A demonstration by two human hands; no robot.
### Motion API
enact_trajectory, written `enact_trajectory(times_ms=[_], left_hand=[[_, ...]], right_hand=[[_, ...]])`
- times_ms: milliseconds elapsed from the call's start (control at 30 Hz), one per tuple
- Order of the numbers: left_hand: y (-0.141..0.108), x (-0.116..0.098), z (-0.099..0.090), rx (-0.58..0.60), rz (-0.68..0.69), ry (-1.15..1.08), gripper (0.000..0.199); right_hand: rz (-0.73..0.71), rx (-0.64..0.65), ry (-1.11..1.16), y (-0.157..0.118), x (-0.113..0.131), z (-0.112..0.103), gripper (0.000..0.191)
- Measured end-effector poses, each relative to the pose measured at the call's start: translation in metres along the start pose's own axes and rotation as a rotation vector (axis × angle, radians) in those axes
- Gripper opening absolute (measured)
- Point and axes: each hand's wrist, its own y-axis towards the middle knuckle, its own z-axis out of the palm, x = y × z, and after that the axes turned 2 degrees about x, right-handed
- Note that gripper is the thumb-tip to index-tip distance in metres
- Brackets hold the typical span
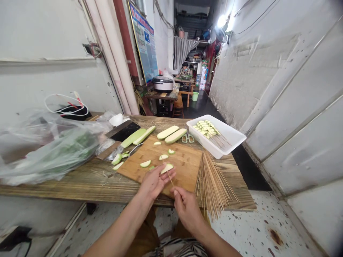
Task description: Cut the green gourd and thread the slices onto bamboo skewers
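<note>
Over the front of a wooden cutting board (187, 160), my left hand (155, 181) holds a pale green-edged vegetable slice (167, 168) at its fingertips. A thin wooden skewer (169, 177) runs up to that slice, its lower end pinched in my right hand (184, 203). Several half-round slices lie on the board, among them one on the left (145, 164) and one just beyond my left hand (163, 157). Two halved vegetables (175, 136) rest at the board's far edge.
A white tray (230, 139) with skewered slices stands at the back right. Many loose skewers (214, 182) fan out below it. Green-handled scissors (188, 138), a dark cleaver blade (124, 130) and a plastic bag of greens (69, 150) are also on the table. A person (184, 70) sits far back.
</note>
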Motion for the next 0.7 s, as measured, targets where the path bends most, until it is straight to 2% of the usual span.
enact_trajectory(times_ms=[100,233,500,633,700], left_hand=[[-0.004,0.006,-0.001,-0.002,0.034,-0.015,0.002],[-0.009,0.015,0.002,0.002,0.07,-0.025,0.005],[-0.019,0.032,0.01,0.091,-0.022,0.088,0.011],[-0.022,0.046,0.015,0.148,-0.076,0.098,0.017],[-0.024,0.045,0.014,0.178,-0.063,0.114,0.02]], right_hand=[[0.004,0.024,-0.005,-0.011,0.004,-0.006,0.028],[0.027,-0.017,0.004,-0.012,0.004,-0.006,0.029],[0.007,-0.057,-0.036,-0.003,-0.008,-0.007,0.029],[0.029,-0.063,0.018,-0.002,-0.009,-0.012,0.028],[0.038,-0.068,-0.02,-0.002,-0.009,-0.017,0.03]])
